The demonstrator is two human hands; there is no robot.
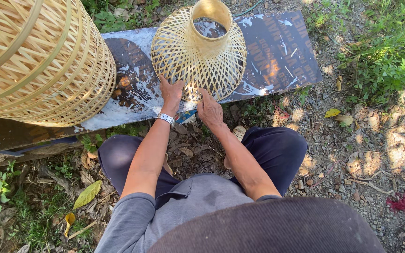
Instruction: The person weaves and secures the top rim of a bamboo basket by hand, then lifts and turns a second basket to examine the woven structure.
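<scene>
A woven bamboo basket shaped like a lampshade (198,51) stands on a dark board (277,51), wide rim down and narrow neck up. My left hand (171,93), with a metal wristwatch (165,118) on its wrist, touches the basket's lower rim on the near left. My right hand (209,110) reaches the rim's near edge with a finger stretched toward the weave. Neither hand grips anything that I can see. I squat in front of the board in dark trousers.
A much larger woven bamboo basket (38,61) lies on its side at the left, on the same board. A blue object (186,115) lies below the hands. Gravel, dry leaves and grass surround me; a red stain (401,204) marks the ground at right.
</scene>
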